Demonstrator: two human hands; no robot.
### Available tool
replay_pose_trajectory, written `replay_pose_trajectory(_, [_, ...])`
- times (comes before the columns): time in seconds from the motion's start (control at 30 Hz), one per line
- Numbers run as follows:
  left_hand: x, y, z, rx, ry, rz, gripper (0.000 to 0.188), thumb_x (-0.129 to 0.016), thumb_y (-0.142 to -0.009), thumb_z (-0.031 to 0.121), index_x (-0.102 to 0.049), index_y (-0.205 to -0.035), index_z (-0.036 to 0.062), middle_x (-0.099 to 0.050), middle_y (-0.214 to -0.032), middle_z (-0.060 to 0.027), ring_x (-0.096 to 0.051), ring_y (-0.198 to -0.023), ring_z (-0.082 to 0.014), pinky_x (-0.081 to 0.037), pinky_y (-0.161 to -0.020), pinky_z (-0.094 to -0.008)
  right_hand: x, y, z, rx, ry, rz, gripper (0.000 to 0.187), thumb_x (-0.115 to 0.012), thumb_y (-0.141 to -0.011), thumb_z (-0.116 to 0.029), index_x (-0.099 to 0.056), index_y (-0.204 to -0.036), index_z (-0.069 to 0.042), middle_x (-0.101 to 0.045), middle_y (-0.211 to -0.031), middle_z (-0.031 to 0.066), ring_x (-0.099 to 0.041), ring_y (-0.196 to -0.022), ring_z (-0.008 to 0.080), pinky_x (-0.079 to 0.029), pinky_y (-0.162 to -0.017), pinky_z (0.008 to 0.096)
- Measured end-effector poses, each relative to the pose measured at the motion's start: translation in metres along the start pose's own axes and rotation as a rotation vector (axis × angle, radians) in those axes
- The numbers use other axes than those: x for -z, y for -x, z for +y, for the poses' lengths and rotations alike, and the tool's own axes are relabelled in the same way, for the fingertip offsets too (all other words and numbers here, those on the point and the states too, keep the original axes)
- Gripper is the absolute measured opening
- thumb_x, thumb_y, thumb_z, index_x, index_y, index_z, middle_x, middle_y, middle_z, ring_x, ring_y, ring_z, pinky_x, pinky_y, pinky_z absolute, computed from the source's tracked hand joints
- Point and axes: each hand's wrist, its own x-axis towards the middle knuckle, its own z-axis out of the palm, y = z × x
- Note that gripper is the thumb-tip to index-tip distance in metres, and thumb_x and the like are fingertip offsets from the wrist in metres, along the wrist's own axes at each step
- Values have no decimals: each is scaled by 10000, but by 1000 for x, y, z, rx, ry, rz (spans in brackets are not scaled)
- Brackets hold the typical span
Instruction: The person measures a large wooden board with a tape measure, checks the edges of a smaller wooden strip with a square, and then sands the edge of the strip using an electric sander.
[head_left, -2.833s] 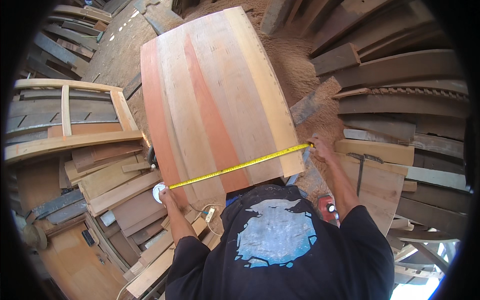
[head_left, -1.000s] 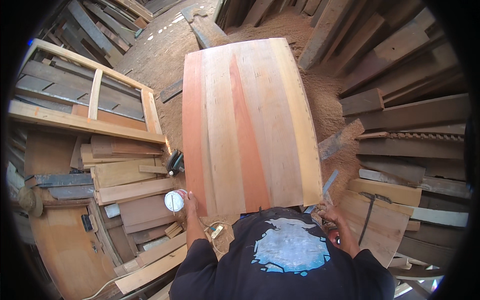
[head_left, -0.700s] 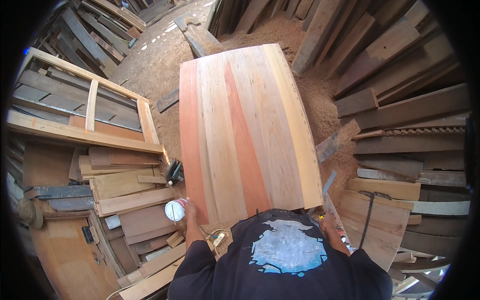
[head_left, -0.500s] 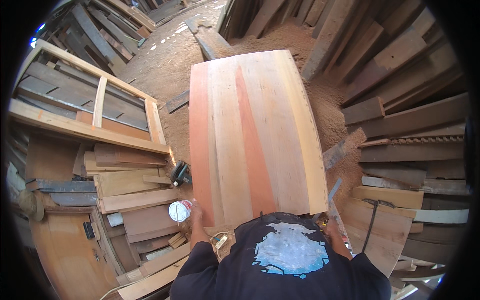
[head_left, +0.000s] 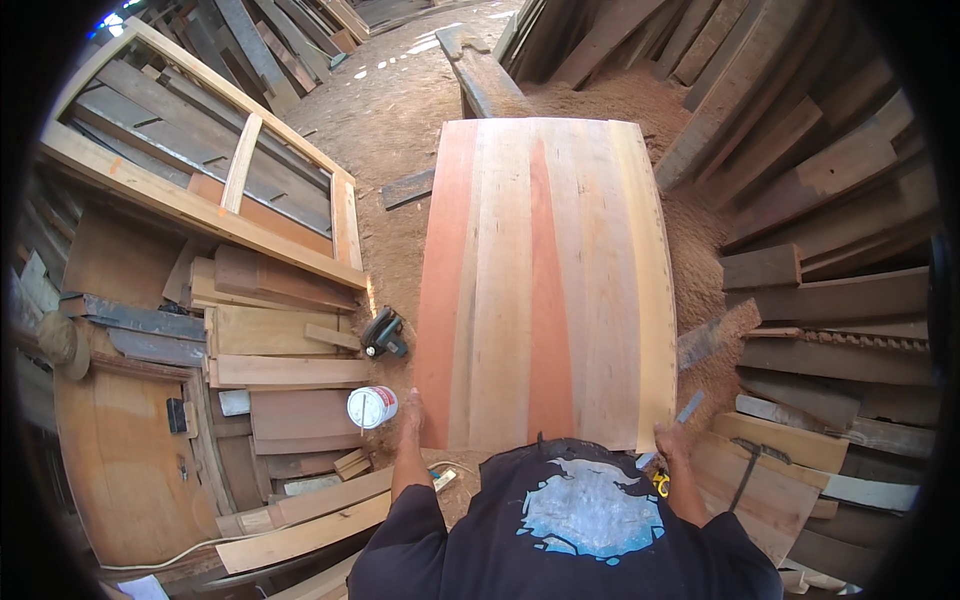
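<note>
A broad wooden panel point(head_left: 505, 300) of glued boards, in pale, yellowish and reddish strips, lies before me. My left hand point(head_left: 412, 408) is at its near left edge, fingers curled against the side. At the near right corner my right hand point(head_left: 673, 442) grips the edge, its fingertips partly hidden. Just left of my left hand stands a white bucket point(head_left: 371, 407) with a thin stick against it. A grey flat strip point(head_left: 689, 405) pokes out beside my right hand, and a small yellow object point(head_left: 660, 484) shows below it.
A dark green power tool point(head_left: 383, 334) sits left of the panel. A wooden frame point(head_left: 240, 165) leans on stacked boards at left. More planks point(head_left: 830, 340) crowd the right, with a long metal clamp or bar point(head_left: 745, 475). Sawdust covers the ground; a bench plank point(head_left: 485, 75) stands beyond.
The view has shifted, so the surroundings appear farther right. The gap between panel and power tool looks slightly wider. My right hand now shows more clearly at the panel's corner.
</note>
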Motion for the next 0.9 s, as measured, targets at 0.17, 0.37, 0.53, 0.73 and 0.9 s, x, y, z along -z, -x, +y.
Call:
replay_pose_trajectory(0.17, [17,-13,-18,-63,-20,-153,825,-374,-951,620,-443,-1387,-78,-393,-1436,-338,-322,-1402,-419,-239,-1169,-409,3,4,-3,109,-268,-34,448,-615,-856,-316,-638,-1210,-42,-649,-1167,247,-606,-1132,384,-461,-961,447])
replay_pose_trajectory(0.37, [8,0,-8,-26,154,-157,794,-429,-948,602,-475,-1376,-66,-477,-1402,-272,-414,-1352,-345,-304,-1123,-385,19,10,-15,105,-213,-61,471,-615,-853,-323,-627,-1232,-43,-645,-1184,245,-597,-1152,379,-462,-963,446])
replay_pose_trajectory(0.53, [1,8,14,-103,220,-183,839,-393,-928,659,-535,-1315,-72,-544,-1329,-297,-493,-1295,-372,-368,-1063,-417,20,12,-11,74,-176,-67,492,-640,-842,-344,-630,-1230,-42,-650,-1188,232,-603,-1149,371,-470,-960,437])
replay_pose_trajectory(0.73, [-1,-3,-1,-84,207,-138,818,-386,-939,644,-532,-1328,-62,-543,-1344,-276,-500,-1292,-348,-368,-1065,-397,-1,-6,5,148,-311,-76,473,-670,-829,-315,-643,-1208,-34,-672,-1155,218,-639,-1100,343,-492,-930,417])
replay_pose_trajectory(0.9, [13,8,0,-48,275,-186,838,-389,-937,652,-505,-1351,-67,-522,-1373,-266,-483,-1309,-325,-350,-1086,-388,2,-10,-6,33,-247,-132,514,-716,-787,-232,-611,-1192,65,-661,-1134,269,-639,-1097,354,-493,-931,416])
